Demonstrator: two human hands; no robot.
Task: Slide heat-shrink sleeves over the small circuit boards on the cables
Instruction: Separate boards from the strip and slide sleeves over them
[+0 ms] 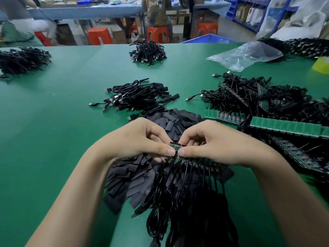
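2 hands pinch 1 strip of circuit boards (193,164) — left hand (140,139) beside right hand (211,141), thumbs close — over black sleeves (124,177), cables (178,204) trailing.

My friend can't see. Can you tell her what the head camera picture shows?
A left hand and a right hand pinch a strip of small circuit boards, black cables hanging from it, above a pile of flat black sleeves on a green table. More cable bundles and green board strips lie around.
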